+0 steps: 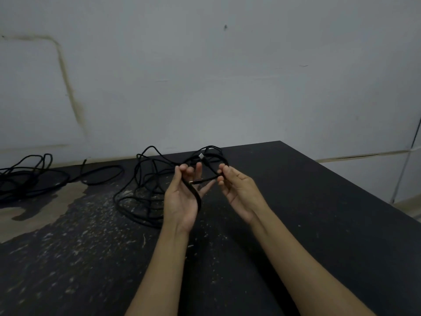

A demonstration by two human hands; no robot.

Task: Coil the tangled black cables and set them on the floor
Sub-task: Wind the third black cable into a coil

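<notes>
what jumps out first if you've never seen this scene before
Two bare hands raised mid-frame catch the eye first: the left hand and the right hand hold a loop of black cable between them. Just behind and left of them a loose tangle of cable sprawls over the dark, scuffed surface. A second black tangle lies at the far left edge, by the pale wall.

Stained grey wall (205, 76); pale worn patch (34, 213).
</notes>
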